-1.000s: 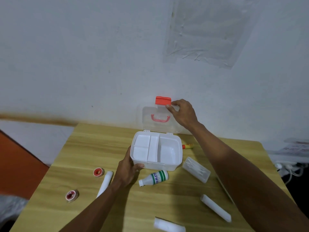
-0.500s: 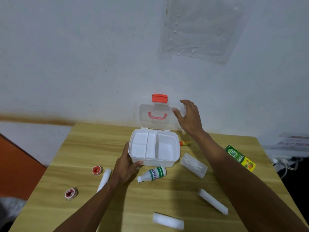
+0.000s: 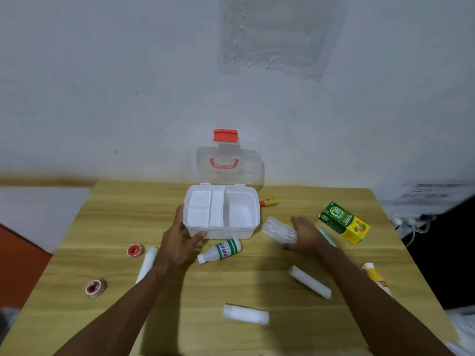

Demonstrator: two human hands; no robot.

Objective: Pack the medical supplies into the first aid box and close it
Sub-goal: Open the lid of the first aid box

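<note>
Now the box [image 3: 223, 232] is open, with its lid [image 3: 231, 163] standing up at the back. The left hand [image 3: 180, 242] holds the box's front left corner, with the thumb on the front wall. Just right of the box is a clear case [image 3: 276, 228]. The right hand [image 3: 308, 237] curls its fingers and thumb round the end away from the box. I think the case is light, stiff and a bit slippery, so I would hold it by its long sides. It should fit the big space in the box's right half.
</note>
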